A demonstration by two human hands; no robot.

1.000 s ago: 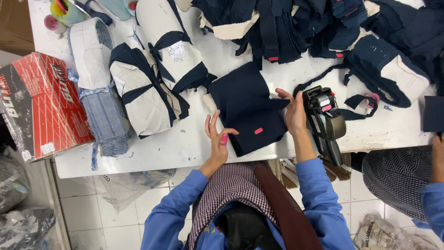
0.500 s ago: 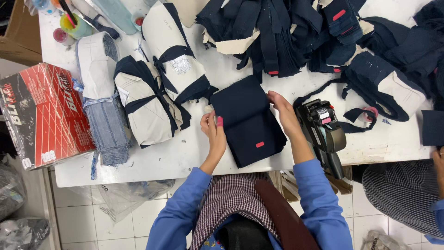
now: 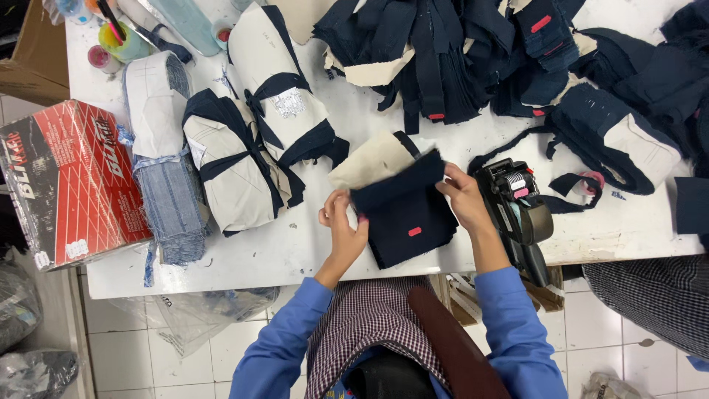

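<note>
Both hands pinch stack edges: left hand point(image 3: 341, 222) at 9 o'clock, right hand point(image 3: 464, 198) at 3 | navy fabric stack point(image 3: 405, 210) on white table point(image 3: 310, 251), top ply lifted | we judge it soft, light, floppy (grip edges) | label gun point(image 3: 517, 203) beside.

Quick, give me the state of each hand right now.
Left hand: closed, pinching the left edge of the navy fabric piece.
Right hand: closed, gripping the right edge of the same piece, lifting its top layer.
</note>
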